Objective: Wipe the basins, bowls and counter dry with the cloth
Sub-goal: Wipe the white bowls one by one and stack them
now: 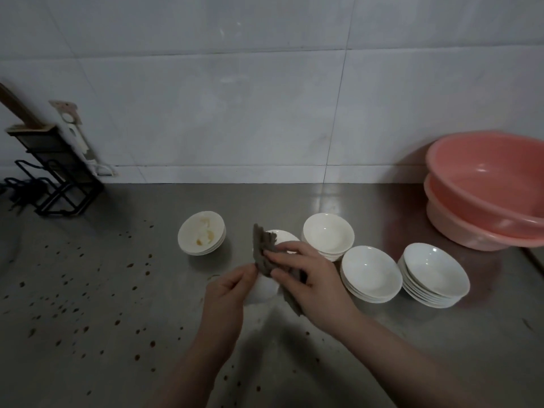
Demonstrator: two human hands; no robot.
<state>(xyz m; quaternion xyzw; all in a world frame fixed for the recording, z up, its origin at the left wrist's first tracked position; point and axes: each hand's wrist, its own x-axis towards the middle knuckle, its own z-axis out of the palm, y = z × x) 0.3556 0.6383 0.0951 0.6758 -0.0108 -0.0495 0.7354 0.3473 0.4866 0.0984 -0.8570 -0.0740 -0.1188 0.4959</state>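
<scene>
My left hand (228, 293) holds a white bowl (263, 290) tilted above the steel counter (123, 260). My right hand (309, 275) presses a grey-brown cloth (263, 250) against this bowl, fingers curled over the cloth. The bowl's rim (284, 237) shows behind the cloth. Three stacks of clean white bowls stand to the right (328, 234), (371, 273), (435, 273). A stack with a stained top bowl (201, 235) stands at the left. Two nested pink basins (485, 192) sit at the far right.
Brown droplets (73, 307) speckle the counter at the left and front. A black wire rack with a knife block (50, 169) stands at the back left by the white tiled wall (265, 98).
</scene>
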